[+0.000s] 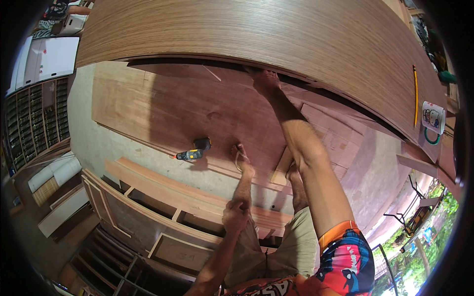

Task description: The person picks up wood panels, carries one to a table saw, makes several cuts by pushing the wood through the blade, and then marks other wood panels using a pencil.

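Observation:
A large wood-grain panel (256,29) spans the top of the view, with a dark gap along its near edge. My right arm stretches up to it, and my right hand (267,82) is at the underside of that edge. Its fingertips are lost in the shadow there. Lower down, my left hand (235,216) rests by my knee with its fingers curled in. Anything inside that hand is hidden. A cordless drill (191,154) with a black battery base lies on the floor, left of my sandaled foot (242,160).
A yellow pencil (415,96) and a white mug (433,116) with a green handle sit on the panel's right side. Plywood sheets (118,98) cover the floor. Wooden frames (158,209) stand at lower left, below a rack (37,116) of small compartments.

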### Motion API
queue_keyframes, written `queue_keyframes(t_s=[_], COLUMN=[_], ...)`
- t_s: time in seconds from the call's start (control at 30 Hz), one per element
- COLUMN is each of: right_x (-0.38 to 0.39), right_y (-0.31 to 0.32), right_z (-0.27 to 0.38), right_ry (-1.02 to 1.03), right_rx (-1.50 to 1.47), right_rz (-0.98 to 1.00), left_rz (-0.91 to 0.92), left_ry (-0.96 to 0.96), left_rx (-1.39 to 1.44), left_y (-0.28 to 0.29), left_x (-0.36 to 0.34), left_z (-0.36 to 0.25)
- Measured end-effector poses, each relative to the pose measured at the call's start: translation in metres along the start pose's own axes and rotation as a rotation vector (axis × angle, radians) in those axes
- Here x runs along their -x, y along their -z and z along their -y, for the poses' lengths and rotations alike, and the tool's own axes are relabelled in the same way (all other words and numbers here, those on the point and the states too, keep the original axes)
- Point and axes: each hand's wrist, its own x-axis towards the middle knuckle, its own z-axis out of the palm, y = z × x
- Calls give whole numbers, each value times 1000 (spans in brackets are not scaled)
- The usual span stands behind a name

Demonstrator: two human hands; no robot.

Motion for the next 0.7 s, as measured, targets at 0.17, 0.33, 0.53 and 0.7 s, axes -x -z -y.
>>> queue_keyframes(t_s=[0.17, 0.33, 0.53, 0.7], right_x=[5, 4, 10, 3], right_y=[10, 19, 20, 3], right_z=[1, 1, 8, -3], right_ry=[56, -1, 26, 44], right_rx=[-7, -118, -50, -160], right_rz=[8, 159, -43, 17], left_rz=[-8, 66, 98, 82], left_ry=[19, 47, 87, 103], left_rx=[-7, 13, -17, 8], left_y=[-2, -3, 2, 5], left_x=[-2, -5, -5, -3], left_z=[1, 5, -1, -7])
